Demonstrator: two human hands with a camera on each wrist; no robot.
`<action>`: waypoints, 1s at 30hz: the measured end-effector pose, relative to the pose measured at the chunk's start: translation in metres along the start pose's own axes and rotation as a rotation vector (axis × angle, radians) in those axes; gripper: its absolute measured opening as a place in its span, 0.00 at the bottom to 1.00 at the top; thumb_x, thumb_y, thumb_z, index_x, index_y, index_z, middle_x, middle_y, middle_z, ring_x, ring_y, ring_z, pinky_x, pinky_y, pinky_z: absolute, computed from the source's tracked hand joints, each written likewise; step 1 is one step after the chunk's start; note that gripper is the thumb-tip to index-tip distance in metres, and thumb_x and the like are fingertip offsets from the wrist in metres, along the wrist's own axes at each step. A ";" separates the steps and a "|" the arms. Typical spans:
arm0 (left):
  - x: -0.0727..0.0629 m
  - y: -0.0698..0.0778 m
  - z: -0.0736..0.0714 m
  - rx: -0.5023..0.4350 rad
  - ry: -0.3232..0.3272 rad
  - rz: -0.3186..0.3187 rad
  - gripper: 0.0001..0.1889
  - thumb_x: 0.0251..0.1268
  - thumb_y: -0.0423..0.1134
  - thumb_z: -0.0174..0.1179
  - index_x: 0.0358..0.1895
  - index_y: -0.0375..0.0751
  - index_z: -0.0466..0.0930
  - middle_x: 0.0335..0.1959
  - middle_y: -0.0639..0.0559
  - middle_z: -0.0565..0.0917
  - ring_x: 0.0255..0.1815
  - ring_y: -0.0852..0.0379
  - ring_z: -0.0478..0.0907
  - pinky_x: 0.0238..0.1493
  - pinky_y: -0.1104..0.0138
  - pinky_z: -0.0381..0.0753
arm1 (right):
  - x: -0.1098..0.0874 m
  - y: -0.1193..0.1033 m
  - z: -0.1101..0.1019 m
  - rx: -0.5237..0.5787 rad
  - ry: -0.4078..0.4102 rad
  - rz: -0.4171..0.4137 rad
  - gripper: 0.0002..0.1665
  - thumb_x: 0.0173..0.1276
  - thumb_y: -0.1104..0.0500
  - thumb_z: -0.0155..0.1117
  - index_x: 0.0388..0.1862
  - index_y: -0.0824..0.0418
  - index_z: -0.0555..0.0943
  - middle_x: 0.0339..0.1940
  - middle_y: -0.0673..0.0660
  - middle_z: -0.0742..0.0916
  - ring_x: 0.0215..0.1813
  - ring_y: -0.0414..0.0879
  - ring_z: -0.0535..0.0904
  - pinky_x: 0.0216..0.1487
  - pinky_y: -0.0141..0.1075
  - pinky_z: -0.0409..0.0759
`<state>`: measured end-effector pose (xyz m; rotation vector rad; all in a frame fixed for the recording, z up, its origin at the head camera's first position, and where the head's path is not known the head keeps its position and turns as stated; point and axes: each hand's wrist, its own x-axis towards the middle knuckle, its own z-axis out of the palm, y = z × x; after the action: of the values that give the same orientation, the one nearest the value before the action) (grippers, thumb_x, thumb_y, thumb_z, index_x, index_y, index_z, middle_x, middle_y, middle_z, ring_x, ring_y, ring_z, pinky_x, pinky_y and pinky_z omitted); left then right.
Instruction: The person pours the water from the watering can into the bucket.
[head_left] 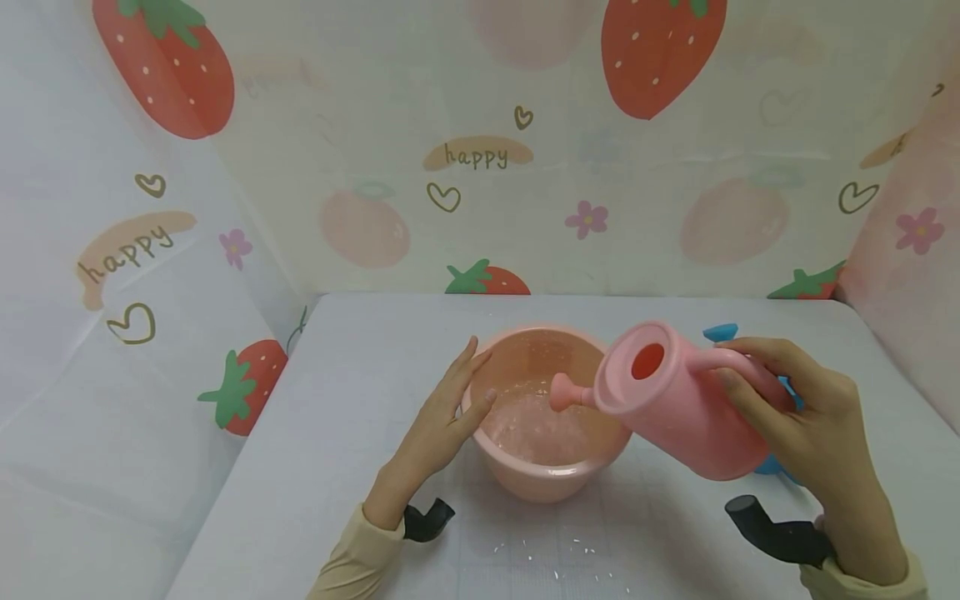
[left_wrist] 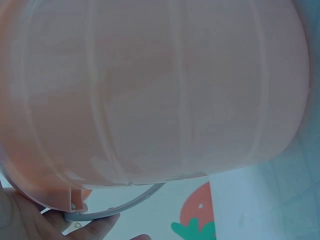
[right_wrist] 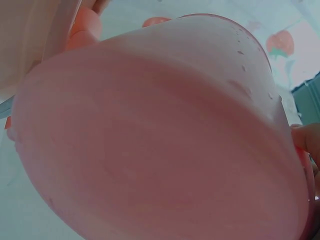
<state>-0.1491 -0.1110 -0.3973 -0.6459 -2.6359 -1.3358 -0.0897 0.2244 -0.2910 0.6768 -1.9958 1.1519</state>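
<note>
A pink plastic bucket [head_left: 551,483] stands on the table, holding rippled, bubbly water [head_left: 536,427]. My left hand [head_left: 442,408] rests at its left rim, fingers spread and fairly straight, with the thumb reaching over the edge. In the left wrist view the grey bail handle [left_wrist: 125,205] hangs beside those fingers. My right hand [head_left: 802,408] grips the handle of a pink watering can [head_left: 697,417], tilted so its sprinkler head [head_left: 564,392] is over the bucket's opening. The can's underside fills much of the right wrist view, with drops on its side.
A blue object [head_left: 722,332] stands behind the watering can and right hand, mostly hidden. Small drops [head_left: 555,573] lie on the white table [head_left: 360,375] in front of the bucket. A strawberry-printed sheet [head_left: 637,217] rises behind and at both sides. Black wrist mounts [head_left: 427,521] sit on both arms.
</note>
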 end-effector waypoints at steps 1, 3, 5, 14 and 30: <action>0.000 0.000 0.000 -0.001 -0.001 0.000 0.29 0.68 0.58 0.45 0.70 0.60 0.56 0.75 0.62 0.47 0.74 0.59 0.46 0.67 0.47 0.56 | 0.000 0.000 0.000 0.000 0.000 0.003 0.13 0.55 0.66 0.69 0.38 0.73 0.80 0.41 0.45 0.86 0.44 0.32 0.79 0.45 0.19 0.73; 0.000 0.000 0.000 -0.001 0.002 0.006 0.29 0.68 0.58 0.45 0.70 0.59 0.57 0.75 0.60 0.47 0.74 0.57 0.47 0.66 0.46 0.56 | 0.000 -0.001 0.000 -0.003 -0.003 0.005 0.13 0.55 0.67 0.69 0.38 0.73 0.80 0.41 0.44 0.86 0.44 0.32 0.79 0.45 0.18 0.73; 0.000 0.000 0.000 -0.001 0.005 0.014 0.29 0.68 0.58 0.45 0.70 0.59 0.57 0.75 0.59 0.48 0.74 0.55 0.47 0.66 0.45 0.56 | 0.000 -0.001 0.000 -0.003 -0.005 0.006 0.13 0.55 0.67 0.69 0.38 0.73 0.80 0.41 0.45 0.86 0.44 0.32 0.79 0.44 0.18 0.73; 0.001 -0.001 0.001 0.007 0.002 0.005 0.29 0.68 0.58 0.45 0.70 0.60 0.56 0.75 0.61 0.47 0.74 0.59 0.46 0.67 0.47 0.56 | 0.001 -0.002 0.001 0.010 0.004 -0.013 0.13 0.56 0.65 0.69 0.37 0.73 0.80 0.41 0.45 0.86 0.44 0.32 0.79 0.44 0.19 0.73; 0.000 -0.001 0.001 0.003 0.005 0.012 0.29 0.68 0.58 0.45 0.71 0.59 0.56 0.75 0.58 0.48 0.74 0.54 0.47 0.67 0.47 0.55 | 0.002 0.000 0.001 0.005 -0.004 -0.017 0.14 0.56 0.64 0.69 0.39 0.73 0.80 0.41 0.46 0.86 0.45 0.33 0.79 0.46 0.19 0.73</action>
<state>-0.1496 -0.1108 -0.3983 -0.6556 -2.6258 -1.3282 -0.0909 0.2236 -0.2899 0.6975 -1.9872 1.1472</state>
